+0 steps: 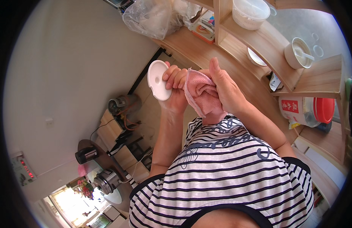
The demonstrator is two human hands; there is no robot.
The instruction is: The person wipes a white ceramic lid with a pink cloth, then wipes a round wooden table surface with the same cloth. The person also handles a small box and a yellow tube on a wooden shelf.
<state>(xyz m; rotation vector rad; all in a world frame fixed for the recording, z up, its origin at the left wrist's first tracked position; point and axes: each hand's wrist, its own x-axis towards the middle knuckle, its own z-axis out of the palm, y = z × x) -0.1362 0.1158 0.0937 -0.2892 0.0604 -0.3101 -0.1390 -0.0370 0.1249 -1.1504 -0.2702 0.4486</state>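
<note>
My left hand (176, 82) grips a round white lid (159, 81) by its edge; the lid has a small round mark at its middle and a notch in its rim. A pink textured cloth (203, 92) hangs crumpled in my right hand (226, 85), its thumb raised and its other fingers mostly hidden behind the cloth. Cloth and left fingertips are close together in the view; whether they touch I cannot tell. Both hands are held up in front of my striped shirt.
Wooden shelving (261, 34) at the right holds a white tub (251, 14), a bowl with a spoon (298, 53) and a red-lidded plastic jar (307, 111). A plastic bag (150, 20) lies on the wooden counter (193, 48). A gas cylinder (124, 104) stands on the floor by the wall.
</note>
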